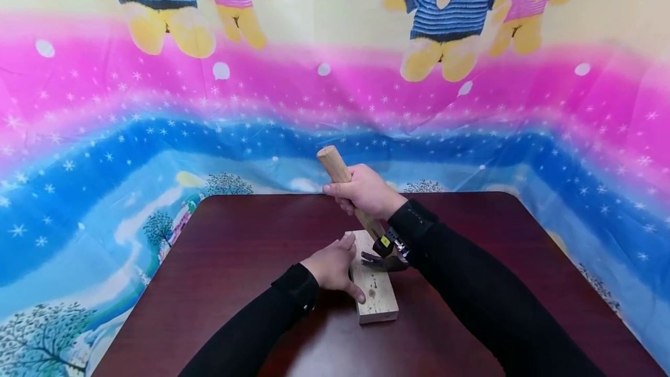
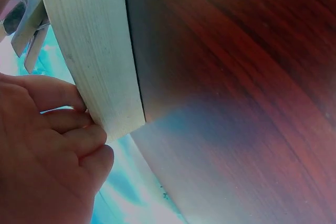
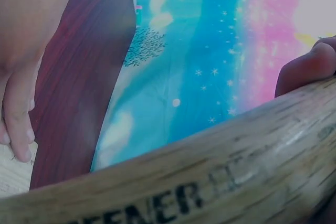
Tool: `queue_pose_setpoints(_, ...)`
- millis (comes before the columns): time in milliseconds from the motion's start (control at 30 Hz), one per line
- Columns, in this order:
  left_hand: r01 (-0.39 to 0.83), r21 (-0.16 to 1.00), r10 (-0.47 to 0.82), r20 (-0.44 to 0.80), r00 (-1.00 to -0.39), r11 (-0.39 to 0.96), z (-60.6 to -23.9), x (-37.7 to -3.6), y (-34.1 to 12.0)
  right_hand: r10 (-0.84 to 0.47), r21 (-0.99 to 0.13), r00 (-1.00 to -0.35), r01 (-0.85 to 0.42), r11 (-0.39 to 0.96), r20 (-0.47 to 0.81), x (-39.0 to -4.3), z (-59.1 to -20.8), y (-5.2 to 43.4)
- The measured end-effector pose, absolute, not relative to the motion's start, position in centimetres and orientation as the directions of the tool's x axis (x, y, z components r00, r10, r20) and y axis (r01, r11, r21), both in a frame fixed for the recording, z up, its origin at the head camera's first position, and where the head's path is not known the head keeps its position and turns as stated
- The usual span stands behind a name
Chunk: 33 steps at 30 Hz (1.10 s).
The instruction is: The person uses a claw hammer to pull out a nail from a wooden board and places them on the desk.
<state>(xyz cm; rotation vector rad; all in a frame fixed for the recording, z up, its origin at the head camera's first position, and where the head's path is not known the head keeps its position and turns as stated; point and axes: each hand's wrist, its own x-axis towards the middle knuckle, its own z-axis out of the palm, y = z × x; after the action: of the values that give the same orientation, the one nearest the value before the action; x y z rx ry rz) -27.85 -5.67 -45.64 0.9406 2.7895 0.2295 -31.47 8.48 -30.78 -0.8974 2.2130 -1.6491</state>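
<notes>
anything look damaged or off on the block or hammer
Nothing looks spilled or broken. The wooden block has dark marks on top, toward its near end; they are too small to tell holes or nails from knots. The printed lettering on the hammer handle looks partly faded, perhaps from wear.

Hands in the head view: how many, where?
2: the left hand at the wooden block's left edge, touching it; the right hand gripping the hammer handle.
</notes>
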Motion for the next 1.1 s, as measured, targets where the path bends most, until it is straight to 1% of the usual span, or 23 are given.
queue_pose_setpoints(167, 0.574, 0.214, 0.605, -0.133, -0.785, 0.791, -45.6, -27.9, -5.5, -0.582, -0.920, -0.791, -0.350, 0.176, 0.189, -31.3, -30.7, 8.9)
queue_pose_setpoints(300, 0.564, 0.218, 0.598, -0.140, -0.789, 0.796, -45.4, -28.0, -5.6, -0.584, -0.910, -0.785, -0.374, 0.179, 0.208, -31.2, -30.7, 9.1)
queue_pose_setpoints(567, 0.574, 0.219, 0.608, -0.144, -0.781, 0.789, -46.0, -27.9, -5.6, -0.580, -0.914, -0.788, -0.368, 0.174, 0.207, -31.0, -31.0, 9.3)
queue_pose_setpoints(767, 0.572, 0.237, 0.611, -0.147, -0.778, 0.785, -45.7, -28.1, -5.6, -0.569, -0.931, -0.789, -0.349, 0.106, 0.232, -30.9, -31.0, 9.8)
queue_pose_setpoints(967, 0.569, 0.220, 0.605, -0.161, -0.780, 0.792, -45.5, -28.2, -5.7, -0.553, -0.934, -0.785, -0.357, 0.035, 0.280, -30.9, -30.9, 10.8)
queue_pose_setpoints(1100, 0.568, 0.224, 0.605, -0.165, -0.779, 0.792, -45.5, -28.3, -5.6, -0.556, -0.947, -0.778, -0.316, -0.054, 0.291, -31.1, -31.0, 11.5)
